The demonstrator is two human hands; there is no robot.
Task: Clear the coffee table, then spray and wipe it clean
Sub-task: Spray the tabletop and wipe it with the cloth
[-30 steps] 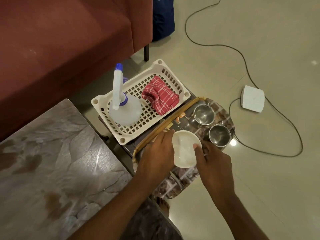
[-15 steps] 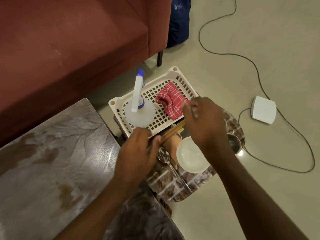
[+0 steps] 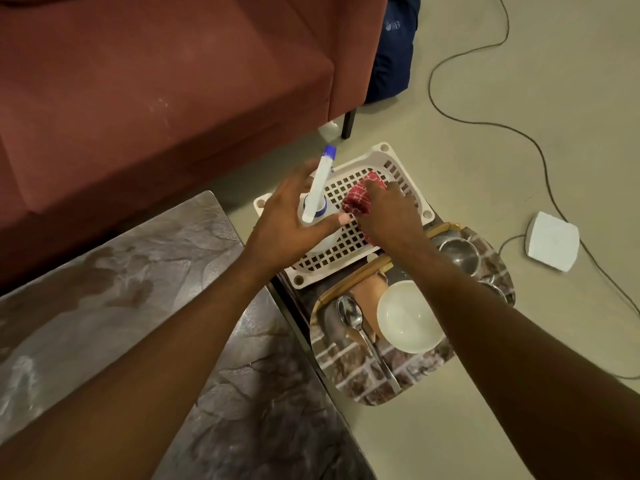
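**newbie_cleans:** Head view — the left hand (image 3: 287,216) is curling around the neck of the white spray bottle (image 3: 317,192) standing in the white plastic basket (image 3: 346,251), thumb reaching across the front. Is it gripping yet?

**mopdad:** Fingers are wrapping but I can't tell if they're actually squeezing. Looks half-closed to me. The right hand (image 3: 388,216) is pressing down on the red checked cloth (image 3: 360,199) in the same basket, fingers bunching over it — looks like a loose grab, not clearly lifted.

**newbie_cleans:** And the coffee table (image 3: 121,306)?

**mopdad:** Sitting just left of the basket, marble top bare, dark smudges showing. The white bowl (image 3: 408,317), spoon (image 3: 360,337) and steel cups (image 3: 457,251) are lying on the patterned tray (image 3: 398,379) beside it, so I'd guess clearing is done.

**newbie_cleans:** Tips for the pickup?

**mopdad:** I'd be gripping the bottle low on the neck, lifting it straight up so the basket isn't tipping, and gathering the whole cloth.
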